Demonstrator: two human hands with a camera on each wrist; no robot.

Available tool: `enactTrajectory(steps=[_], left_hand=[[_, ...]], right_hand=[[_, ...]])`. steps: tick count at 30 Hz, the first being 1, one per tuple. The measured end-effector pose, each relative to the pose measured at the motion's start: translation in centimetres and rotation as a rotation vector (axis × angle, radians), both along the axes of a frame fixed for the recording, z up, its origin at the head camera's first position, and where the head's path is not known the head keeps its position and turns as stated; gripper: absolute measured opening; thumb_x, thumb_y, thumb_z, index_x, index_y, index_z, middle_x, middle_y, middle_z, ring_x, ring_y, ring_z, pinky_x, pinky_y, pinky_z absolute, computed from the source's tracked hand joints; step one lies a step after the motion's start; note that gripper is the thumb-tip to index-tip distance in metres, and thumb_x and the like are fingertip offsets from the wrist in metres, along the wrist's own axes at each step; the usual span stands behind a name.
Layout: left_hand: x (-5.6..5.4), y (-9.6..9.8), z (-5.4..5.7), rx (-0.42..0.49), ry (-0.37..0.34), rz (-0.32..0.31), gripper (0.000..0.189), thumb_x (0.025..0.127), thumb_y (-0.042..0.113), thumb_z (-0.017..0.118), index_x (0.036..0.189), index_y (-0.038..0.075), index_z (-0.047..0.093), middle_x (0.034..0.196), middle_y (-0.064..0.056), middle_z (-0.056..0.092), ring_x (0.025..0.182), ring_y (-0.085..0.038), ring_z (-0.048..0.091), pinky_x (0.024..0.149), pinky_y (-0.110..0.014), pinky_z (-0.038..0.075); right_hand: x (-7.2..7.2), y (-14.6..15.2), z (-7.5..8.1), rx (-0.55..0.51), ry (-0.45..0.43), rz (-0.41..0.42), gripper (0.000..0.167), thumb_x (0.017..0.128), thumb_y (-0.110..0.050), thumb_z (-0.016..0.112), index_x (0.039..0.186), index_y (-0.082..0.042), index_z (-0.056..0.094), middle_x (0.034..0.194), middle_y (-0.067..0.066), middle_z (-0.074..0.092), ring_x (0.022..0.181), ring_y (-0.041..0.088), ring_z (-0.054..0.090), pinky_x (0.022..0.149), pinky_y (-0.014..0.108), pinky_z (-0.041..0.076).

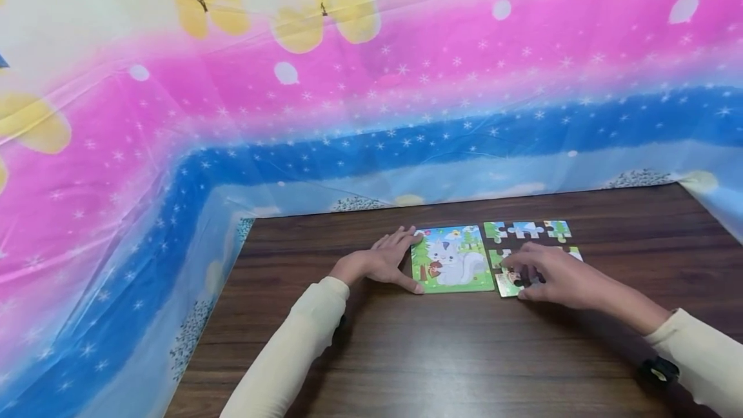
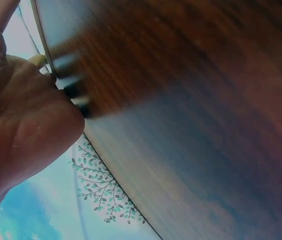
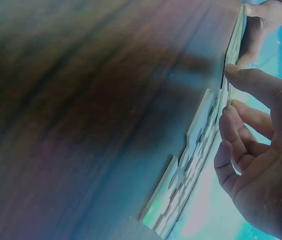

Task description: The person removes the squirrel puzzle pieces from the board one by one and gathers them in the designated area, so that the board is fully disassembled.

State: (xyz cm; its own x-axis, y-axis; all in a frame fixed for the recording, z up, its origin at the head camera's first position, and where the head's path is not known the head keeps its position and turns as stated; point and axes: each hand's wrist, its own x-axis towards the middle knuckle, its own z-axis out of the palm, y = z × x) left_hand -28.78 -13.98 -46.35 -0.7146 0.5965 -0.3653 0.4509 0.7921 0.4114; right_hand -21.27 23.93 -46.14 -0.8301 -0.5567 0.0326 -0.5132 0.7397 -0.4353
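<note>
A square squirrel picture puzzle [image 1: 455, 263] lies flat on the brown table. Along its left edge rests my left hand [image 1: 386, 265], fingers spread, with fingertips at the upper corner and thumb at the lower one. Just right of the picture my right hand [image 1: 560, 278] pinches a jigsaw piece [image 1: 507, 285] at its near corner, between thumb and fingers. That hand covers part of several loose pieces [image 1: 526, 229] set out in rows. From the right wrist view, the pieces [image 3: 198, 130] appear edge-on beside the fingers. The left wrist view shows my left palm [image 2: 26, 115].
Dark wood tabletop [image 1: 441, 353] stretches around the puzzle. A pink and blue patterned cloth [image 1: 360, 108] hangs behind the table's far edge and along its left side. A dark band [image 1: 660, 371] sits at the right sleeve.
</note>
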Motion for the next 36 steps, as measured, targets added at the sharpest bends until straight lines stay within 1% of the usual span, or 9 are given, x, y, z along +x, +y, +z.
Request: enactTrajectory(steps=[6,13,17,21,25,28,31,33,36], left_hand=[[0.7,0.1,1.0,0.022,0.0,-0.002,0.115,0.088,0.063,0.078,0.172,0.028,0.009,0.181,0.003,-0.007,0.168,-0.022,-0.009,0.137,-0.052,0.002],[0.9,-0.1,1.0,0.03,-0.003,0.001,0.115,0.088,0.062,0.079,0.173,0.026,0.009,0.181,0.002,-0.007,0.168,-0.023,-0.01,0.136,-0.054,0.003],[1.0,-0.2,0.9,0.029,-0.009,0.006,0.113,0.089,0.059,0.078,0.173,0.026,0.009,0.181,0.003,-0.008,0.168,-0.021,-0.01,0.136,-0.053,0.002],[0.9,-0.4,1.1,0.035,-0.01,-0.01,0.113,0.09,0.059,0.078,0.173,0.025,0.009,0.181,0.002,-0.009,0.168,-0.022,-0.011,0.136,-0.053,0.001],[0.9,-0.5,1.0,0.037,0.002,-0.015,0.113,0.089,0.059,0.078,0.173,0.026,0.009,0.181,0.002,-0.008,0.168,-0.022,-0.011,0.136,-0.052,0.001],[0.8,-0.6,0.8,0.039,0.009,-0.009,0.11,0.091,0.059,0.075,0.173,0.026,0.009,0.181,0.003,-0.007,0.168,-0.022,-0.01,0.137,-0.051,0.002],[0.7,-0.7,0.6,0.075,-0.002,0.012,0.104,0.093,0.062,0.069,0.172,0.027,0.012,0.181,0.003,-0.004,0.169,-0.023,-0.007,0.136,-0.054,0.003],[0.6,-0.9,0.6,0.113,-0.008,0.035,0.1,0.095,0.064,0.065,0.172,0.03,0.013,0.181,0.004,-0.002,0.169,-0.027,-0.001,0.135,-0.059,0.007],[0.7,-1.4,0.9,0.18,0.003,0.072,0.094,0.096,0.067,0.061,0.171,0.035,0.015,0.181,0.004,0.001,0.168,-0.03,0.006,0.133,-0.064,0.014]], right_hand=[[0.2,0.1,0.0,0.045,0.014,0.011,0.051,0.088,-0.022,0.086,0.137,-0.021,0.07,0.105,-0.009,0.066,0.084,0.003,0.056,0.069,0.025,0.048],[0.1,0.0,-0.1,0.066,0.007,0.005,0.05,0.089,-0.026,0.086,0.137,-0.02,0.07,0.109,-0.006,0.069,0.087,0.004,0.059,0.072,0.029,0.051],[0.2,-0.2,-0.1,0.078,0.001,0.001,0.052,0.089,-0.027,0.086,0.138,-0.02,0.069,0.121,0.005,0.071,0.102,0.019,0.069,0.081,0.042,0.058],[0.3,-0.2,-0.2,0.085,0.008,-0.005,0.054,0.089,-0.027,0.086,0.14,-0.021,0.069,0.133,0.016,0.069,0.122,0.036,0.068,0.09,0.055,0.059],[0.3,-0.3,-0.1,0.089,0.015,-0.002,0.057,0.089,-0.028,0.087,0.142,-0.022,0.067,0.124,0.005,0.07,0.108,0.019,0.069,0.082,0.041,0.058],[0.2,-0.2,-0.1,0.068,0.01,0.003,0.062,0.088,-0.03,0.087,0.145,-0.021,0.064,0.12,0.002,0.067,0.098,0.012,0.064,0.076,0.035,0.055],[0.2,0.3,0.1,0.04,0.057,-0.013,0.066,0.09,-0.037,0.085,0.149,-0.02,0.061,0.131,0.008,0.064,0.109,0.023,0.066,0.083,0.043,0.06],[0.1,0.8,0.3,0.022,0.119,-0.034,0.069,0.093,-0.043,0.082,0.152,-0.018,0.058,0.138,0.013,0.061,0.119,0.032,0.064,0.091,0.054,0.059],[-0.4,2.2,0.5,-0.007,0.217,-0.084,0.07,0.095,-0.046,0.078,0.155,-0.017,0.055,0.145,0.016,0.058,0.13,0.039,0.057,0.105,0.069,0.048]])
